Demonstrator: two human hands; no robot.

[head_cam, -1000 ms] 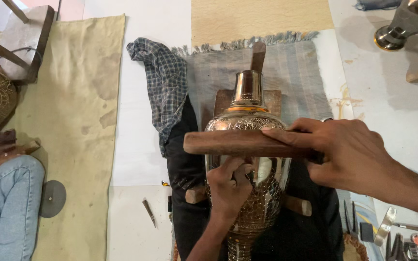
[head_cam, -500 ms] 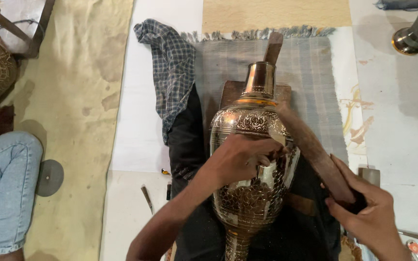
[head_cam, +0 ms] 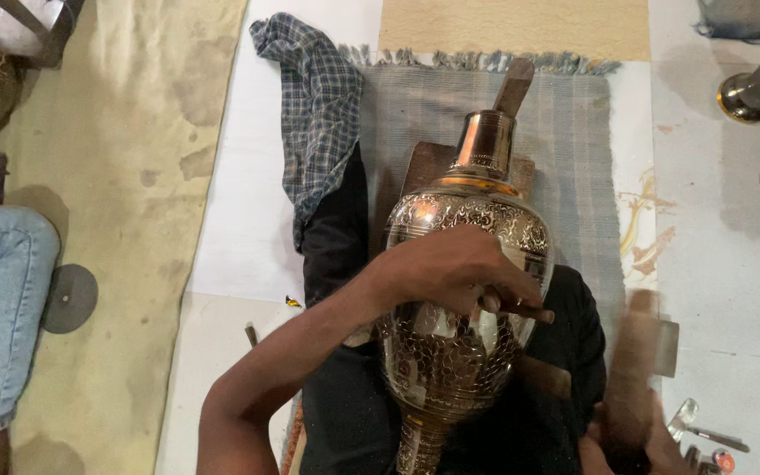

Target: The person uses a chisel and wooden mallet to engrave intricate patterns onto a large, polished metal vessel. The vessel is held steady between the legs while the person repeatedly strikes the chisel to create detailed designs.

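Left hand rests on the engraved vase, fingers pinching a small chisel against it; right hand clutches a blurred wooden mallet alongside.

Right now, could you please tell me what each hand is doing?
Left hand: closed on a small chisel against the engraved vase.
Right hand: gripping a blurred wooden mallet.

I work in a metal-engraving workshop, seated on the floor: engraved brass vase under my fingers, woven mat beyond, hand tools rightward.
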